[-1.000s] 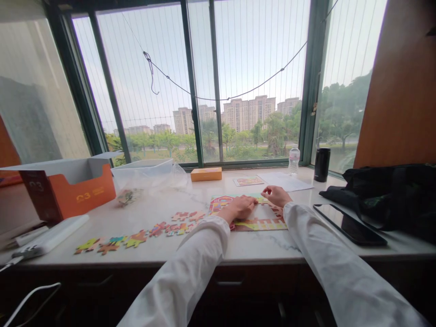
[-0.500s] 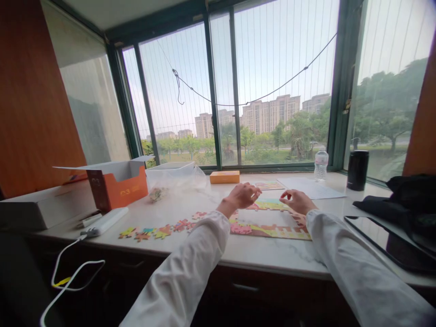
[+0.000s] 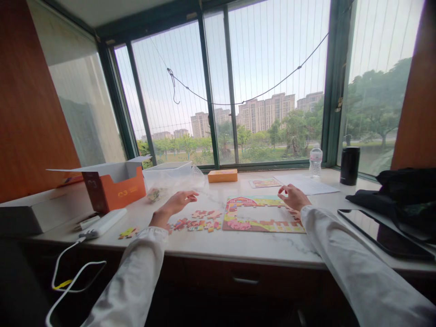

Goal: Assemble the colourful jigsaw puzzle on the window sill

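One jigsaw board sits long side left-right, lower center. Left hand is open near the loose pieces, right hand pinched narrow, can't tell if it's holding anything.

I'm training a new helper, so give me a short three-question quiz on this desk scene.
1. Multiple choice: which is nearer the loose jigsaw pieces? A) the left hand B) the right hand
2. True or false: the black flask stands to the left of the water bottle.
3. Fill in the blank: the border of the jigsaw puzzle is laid, but its ____ is still unfilled.

Key: 1. A; 2. False, it stands to the right; 3. middle
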Demonstrator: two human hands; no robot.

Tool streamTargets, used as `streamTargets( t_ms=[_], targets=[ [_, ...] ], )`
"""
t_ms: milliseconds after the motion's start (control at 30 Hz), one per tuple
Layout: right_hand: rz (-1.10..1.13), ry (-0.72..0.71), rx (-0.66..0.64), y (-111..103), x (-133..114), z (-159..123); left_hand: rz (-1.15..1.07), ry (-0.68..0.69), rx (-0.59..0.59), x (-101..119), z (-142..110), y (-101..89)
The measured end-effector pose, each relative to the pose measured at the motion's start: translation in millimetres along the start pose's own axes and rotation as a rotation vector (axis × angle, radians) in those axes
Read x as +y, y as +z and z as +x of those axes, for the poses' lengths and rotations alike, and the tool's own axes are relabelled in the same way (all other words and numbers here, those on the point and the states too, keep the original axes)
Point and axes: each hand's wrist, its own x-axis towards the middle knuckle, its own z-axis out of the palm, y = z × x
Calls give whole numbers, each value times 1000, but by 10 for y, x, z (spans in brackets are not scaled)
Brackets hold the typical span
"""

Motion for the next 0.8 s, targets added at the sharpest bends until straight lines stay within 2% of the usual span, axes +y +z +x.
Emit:
streamTargets(
  t_ms=[133,267,367,467,567,700,800],
  targets=[
    [-9,-35,-7,37,30,-26,-153,31,-12,-248,-171,102],
    [-12,-80,-8,37,8,-70,-182,22,-74,-248,-244,179],
    [8,-154,-16,7,-153,-97,-170,-4,-120,-231,-267,196],
    [32,-265,-61,3,-523,-107,-191,-21,-142,-263,-276,213],
    [73,-363,-106,92,-1076,-109,-231,-4,-157,-308,-282,228],
    [212,-496,-185,356,-1873,-105,-230,41,-146,-303,-316,227],
    [299,-556,-270,593,-2349,-78,-211,59,-120,-267,-348,236]
  ],
)
